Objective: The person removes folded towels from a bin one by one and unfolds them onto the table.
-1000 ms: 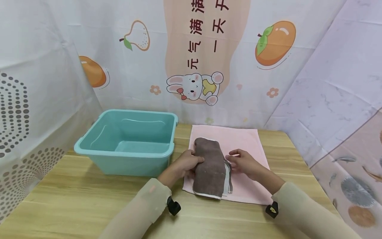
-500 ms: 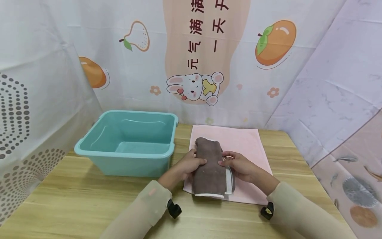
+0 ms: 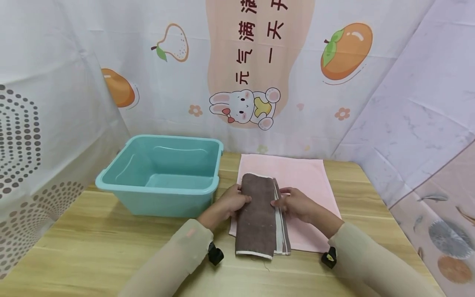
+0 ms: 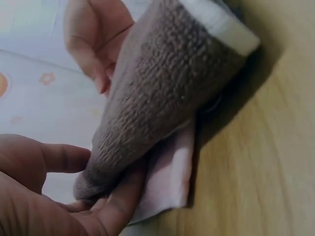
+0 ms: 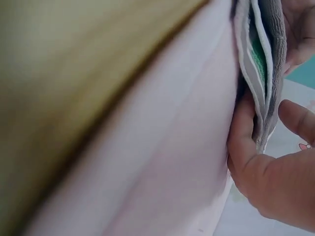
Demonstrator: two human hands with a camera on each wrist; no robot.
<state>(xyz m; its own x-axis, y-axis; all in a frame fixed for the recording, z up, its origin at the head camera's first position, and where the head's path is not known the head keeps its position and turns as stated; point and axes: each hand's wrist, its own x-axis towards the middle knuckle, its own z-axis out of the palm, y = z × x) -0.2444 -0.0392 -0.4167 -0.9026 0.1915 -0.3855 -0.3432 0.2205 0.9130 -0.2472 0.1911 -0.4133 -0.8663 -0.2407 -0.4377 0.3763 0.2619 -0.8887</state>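
A folded brown towel point(image 3: 257, 222) with white edging lies over a pink towel point(image 3: 309, 175), its near end reaching past the pink cloth's front edge. My left hand point(image 3: 232, 201) grips the brown towel's left side, thumb on top and fingers tucked under, as the left wrist view shows point(image 4: 115, 196). Along the opposite side, my right hand point(image 3: 298, 205) holds the layered edge between thumb and fingers. In the right wrist view several layers show beside the right hand point(image 5: 275, 182), with a green patch point(image 5: 258, 59) between them. The fingers underneath are partly hidden.
A turquoise plastic tub point(image 3: 159, 191) stands on the wooden table point(image 3: 89, 247), left of the towels. Behind the table hangs a white printed curtain point(image 3: 167, 95), with more cloth along both sides.
The right hand has come in from beside the brown towel to hold its right edge. The towel now lies straighter, its near end closer to the table's front. The tub stays put.
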